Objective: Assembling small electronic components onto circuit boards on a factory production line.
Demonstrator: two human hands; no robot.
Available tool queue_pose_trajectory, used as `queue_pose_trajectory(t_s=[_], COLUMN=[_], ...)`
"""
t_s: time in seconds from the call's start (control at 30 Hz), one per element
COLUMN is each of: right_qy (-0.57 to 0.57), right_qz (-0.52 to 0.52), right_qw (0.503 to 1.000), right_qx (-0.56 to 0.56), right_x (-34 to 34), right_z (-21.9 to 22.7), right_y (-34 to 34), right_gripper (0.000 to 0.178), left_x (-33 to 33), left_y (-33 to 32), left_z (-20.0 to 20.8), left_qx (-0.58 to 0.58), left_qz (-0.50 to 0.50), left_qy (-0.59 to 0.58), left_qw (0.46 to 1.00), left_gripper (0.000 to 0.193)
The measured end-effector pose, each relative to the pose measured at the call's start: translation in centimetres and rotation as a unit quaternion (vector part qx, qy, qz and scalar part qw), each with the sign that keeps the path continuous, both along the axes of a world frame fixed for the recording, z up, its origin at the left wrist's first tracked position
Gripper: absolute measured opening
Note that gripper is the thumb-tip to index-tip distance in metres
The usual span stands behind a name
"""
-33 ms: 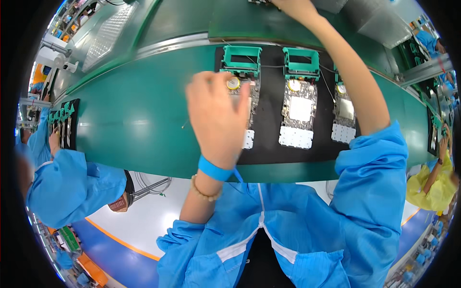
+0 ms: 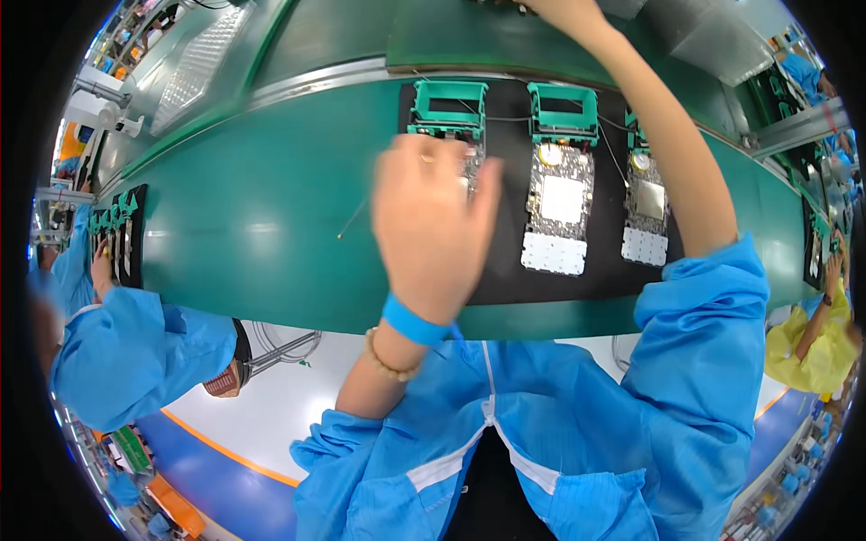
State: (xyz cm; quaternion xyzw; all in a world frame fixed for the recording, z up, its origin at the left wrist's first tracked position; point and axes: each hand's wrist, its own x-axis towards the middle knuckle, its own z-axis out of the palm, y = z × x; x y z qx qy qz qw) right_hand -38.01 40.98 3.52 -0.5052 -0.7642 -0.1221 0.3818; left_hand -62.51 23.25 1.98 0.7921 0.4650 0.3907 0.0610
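My left hand [image 2: 433,221] hovers over the leftmost circuit board [image 2: 471,167], its thumb spread from the blurred fingers; I see nothing held. The hand hides most of that board. A green plastic frame [image 2: 448,83] sits at the board's far end. A thin cable [image 2: 352,222] sticks out left of the hand. My right hand [image 2: 570,13] reaches to the top edge beside some small dark parts [image 2: 511,4]; its fingers are mostly cut off. The middle board [image 2: 557,203], with a round cell and a pale square, has its own green frame [image 2: 564,112]. A similar board [image 2: 646,203] lies right.
The boards lie on a black mat [image 2: 505,284] on the green bench [image 2: 253,216]. A metal rail [image 2: 316,79] runs behind them. Further left is a black tray [image 2: 135,230] of green-framed boards, beside a person in blue [image 2: 117,352]. Another person wears yellow [image 2: 798,347].
My left hand has shifted slightly right over the leftmost board and now covers its near end. My right hand has moved slightly up, further out of view. The boards look unchanged.
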Motion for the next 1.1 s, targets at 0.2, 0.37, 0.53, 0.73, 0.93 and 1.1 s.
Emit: queue_pose_trajectory(t_s=[0.2,0.37,0.53,0.73,0.93,1.1], right_qy=[0.288,0.264,0.321,0.316,0.427,0.441], right_qz=[0.1,0.106,0.065,0.058,0.055,0.048], right_qw=[0.941,0.914,0.904,0.905,0.858,0.846], right_qx=[-0.146,-0.289,-0.274,-0.277,-0.279,-0.296], right_x=[-2.2,0.0,-0.7,-1.5,-3.1,-3.3], right_z=[3.4,-1.0,-4.0,-4.2,-2.2,-1.8], right_y=[-11.5,-16.5,-17.3,-17.9,-18.8,-19.0], right_gripper=[0.013,0.014,0.018,0.017,0.012,0.013], left_x=[6.6,5.5,4.9,5.7,5.4,5.2], left_y=[-0.9,1.3,3.7,3.4,2.5,2.5], left_z=[-3.4,-2.9,-4.5,-4.0,-2.7,-2.8], left_qx=[-0.072,-0.227,-0.376,-0.307,-0.29,-0.276], left_qz=[-0.009,-0.167,-0.199,-0.185,-0.167,-0.175], left_qy=[0.208,-0.027,-0.2,-0.238,-0.241,-0.235], left_qw=[0.975,0.959,0.883,0.902,0.911,0.915], left_gripper=[0.052,0.054,0.053,0.035,0.03,0.025])
